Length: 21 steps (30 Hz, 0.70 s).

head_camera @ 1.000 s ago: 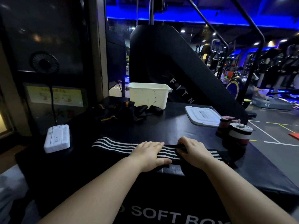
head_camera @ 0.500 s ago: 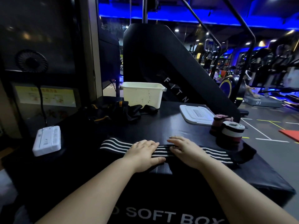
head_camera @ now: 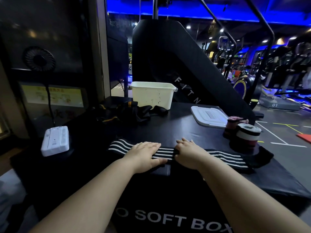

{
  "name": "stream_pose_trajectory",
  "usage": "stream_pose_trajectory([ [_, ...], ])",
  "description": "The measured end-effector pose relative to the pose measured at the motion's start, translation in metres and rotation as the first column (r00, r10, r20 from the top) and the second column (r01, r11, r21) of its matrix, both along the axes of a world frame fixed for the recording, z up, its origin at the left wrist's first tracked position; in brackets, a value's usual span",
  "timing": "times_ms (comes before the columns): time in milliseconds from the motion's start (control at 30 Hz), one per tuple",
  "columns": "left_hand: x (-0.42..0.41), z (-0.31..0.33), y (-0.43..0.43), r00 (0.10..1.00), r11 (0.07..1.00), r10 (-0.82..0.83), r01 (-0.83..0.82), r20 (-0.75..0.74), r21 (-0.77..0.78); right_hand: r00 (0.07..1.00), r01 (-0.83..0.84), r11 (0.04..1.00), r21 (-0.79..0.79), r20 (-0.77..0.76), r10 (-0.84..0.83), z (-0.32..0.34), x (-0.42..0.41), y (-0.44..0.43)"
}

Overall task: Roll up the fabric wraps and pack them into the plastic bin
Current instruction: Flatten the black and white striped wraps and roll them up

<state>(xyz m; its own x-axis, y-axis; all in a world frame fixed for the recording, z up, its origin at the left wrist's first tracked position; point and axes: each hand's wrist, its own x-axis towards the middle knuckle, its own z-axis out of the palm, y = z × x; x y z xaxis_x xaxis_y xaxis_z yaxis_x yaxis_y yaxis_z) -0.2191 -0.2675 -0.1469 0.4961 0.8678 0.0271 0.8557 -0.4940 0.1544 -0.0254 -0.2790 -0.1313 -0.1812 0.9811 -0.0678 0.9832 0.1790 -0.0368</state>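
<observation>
A black wrap with white stripes (head_camera: pixel 223 158) lies flat across the black soft box (head_camera: pixel 193 132) in front of me. My left hand (head_camera: pixel 144 154) presses flat on its middle with straight fingers. Right beside it, my right hand (head_camera: pixel 189 153) rests on the wrap with fingers spread. The white plastic bin (head_camera: pixel 152 95) stands at the far edge, its inside hidden. Two rolled wraps stand at the right: a white, black and red one (head_camera: pixel 246 135) and a pink one (head_camera: pixel 233 123) behind it. A heap of black wraps with orange stripes (head_camera: pixel 117 111) lies left of the bin.
The bin's white lid (head_camera: pixel 208 116) lies flat at the right rear. A white power strip (head_camera: pixel 54 140) sits at the left edge, with a small black fan (head_camera: pixel 39 58) above it. A large black gym machine (head_camera: pixel 176 64) rises behind the bin. The box drops off at right.
My hands have stayed on the striped wrap and drawn closer together. The right hand's fingers have uncurled to lie spread on the fabric. The camera view has shifted slightly.
</observation>
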Motion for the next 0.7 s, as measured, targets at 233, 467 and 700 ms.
stream_pose_trajectory([
  [233, -0.029, -0.001, 0.000, 0.998, 0.997, 0.070, -0.070, -0.006, -0.023, 0.994, -0.024, 0.998, 0.058, -0.107, 0.030, -0.019, -0.005, -0.008],
  [467, -0.039, -0.002, -0.003, 0.996, 0.995, 0.091, -0.091, 0.005, -0.032, 0.991, -0.071, 0.994, 0.082, -0.106, 0.080, -0.012, -0.018, 0.002],
  [700, -0.042, -0.003, -0.001, 0.994, 0.994, 0.102, -0.101, 0.045, -0.032, 0.934, -0.164, 0.957, 0.240, -0.275, 0.229, -0.021, -0.029, -0.006],
])
